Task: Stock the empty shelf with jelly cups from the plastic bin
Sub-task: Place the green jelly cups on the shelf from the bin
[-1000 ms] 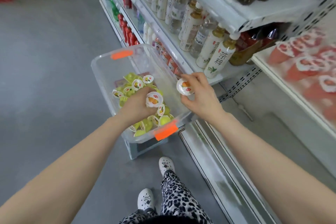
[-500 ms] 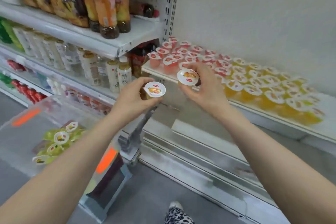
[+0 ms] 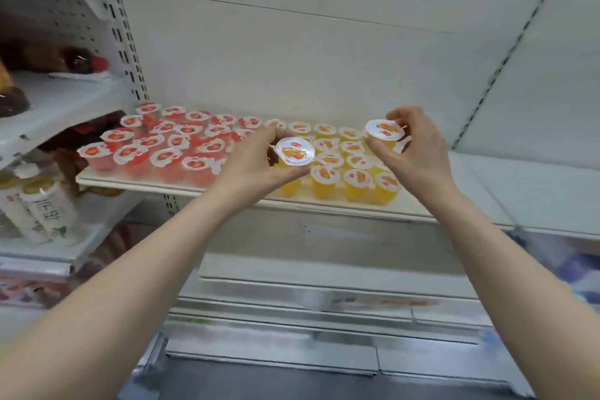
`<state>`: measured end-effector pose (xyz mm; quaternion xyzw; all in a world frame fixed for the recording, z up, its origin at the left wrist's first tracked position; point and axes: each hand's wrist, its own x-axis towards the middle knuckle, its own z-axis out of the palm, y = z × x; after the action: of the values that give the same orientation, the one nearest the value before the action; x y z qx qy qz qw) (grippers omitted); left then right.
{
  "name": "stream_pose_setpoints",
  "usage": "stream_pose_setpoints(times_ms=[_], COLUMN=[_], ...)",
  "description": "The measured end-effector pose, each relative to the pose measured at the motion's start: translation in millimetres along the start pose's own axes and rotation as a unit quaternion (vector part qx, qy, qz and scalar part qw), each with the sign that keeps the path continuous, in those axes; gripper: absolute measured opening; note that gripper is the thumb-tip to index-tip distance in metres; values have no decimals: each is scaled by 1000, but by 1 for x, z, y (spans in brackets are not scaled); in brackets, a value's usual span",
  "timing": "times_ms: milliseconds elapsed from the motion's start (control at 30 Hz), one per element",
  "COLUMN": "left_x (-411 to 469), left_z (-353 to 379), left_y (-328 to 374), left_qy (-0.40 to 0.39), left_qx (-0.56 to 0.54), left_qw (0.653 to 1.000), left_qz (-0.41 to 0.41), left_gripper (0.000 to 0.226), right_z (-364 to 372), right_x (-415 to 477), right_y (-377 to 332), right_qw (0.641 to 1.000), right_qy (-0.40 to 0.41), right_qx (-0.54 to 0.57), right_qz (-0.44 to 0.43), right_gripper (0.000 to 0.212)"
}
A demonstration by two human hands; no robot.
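White shop shelving (image 3: 324, 289) is seen across the whole view, blurred in places by motion. Nearest the camera, two bare forearms are stretched upward from the lower corners. The left hand (image 3: 256, 161) is held in front of the stocked shelf (image 3: 194, 184), its fingers and thumb curled round an orange jelly cup (image 3: 294, 152), whose foil lid is tilted toward the camera. The right hand (image 3: 418, 153) is raised slightly higher and further right, and a second jelly cup (image 3: 384, 130) of the same orange kind is pinched at its sides between the thumb and curled fingers. Both held cups are seen over the shelf's contents; whether they touch anything below cannot be told. On the shelf, red cups (image 3: 168, 146) are packed in rows on the left half, and orange cups (image 3: 354, 178) are packed just beside them, the left hand being at the line where the two colours meet and the right hand at the right end of the orange group. The shelf board to the right of that group is bare. On the adjoining unit to the left, white-labelled bottles (image 3: 48, 214) are stood upright on a lower level, and dark bottles (image 3: 81, 63) are seen higher up. Farthest back, a plain white back panel (image 3: 292, 58) is seen, bordered on the left by a slotted upright (image 3: 130, 52).
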<state>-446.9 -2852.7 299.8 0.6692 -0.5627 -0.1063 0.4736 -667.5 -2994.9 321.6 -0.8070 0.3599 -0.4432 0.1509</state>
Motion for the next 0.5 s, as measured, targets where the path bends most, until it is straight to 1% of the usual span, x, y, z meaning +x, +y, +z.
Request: stream_pose_setpoints(times_ms=[133,267,333,400,500], left_x=[37,64,73,84,99], left_z=[50,90,102,115,130], left_y=[19,30,34,38,42], left_qy=[2,3,7,18,31], left_qx=[0,6,21,33,44], left_qw=[1000,1000,999,999,997], left_qz=[2,-14,-23,-33,-53], left_gripper=[46,49,51,51,49], right_z=[-36,-43,-35,-24,-7], right_x=[25,48,53,60,74], right_y=[63,125,149,171,196], right_qw=[999,992,985,981,979], right_qy=[-8,-52,-89,-127,-159], right_qx=[-33,-49,-42,-37,-22], right_qz=[38,105,138,145,128], right_gripper=[36,36,35,35,36])
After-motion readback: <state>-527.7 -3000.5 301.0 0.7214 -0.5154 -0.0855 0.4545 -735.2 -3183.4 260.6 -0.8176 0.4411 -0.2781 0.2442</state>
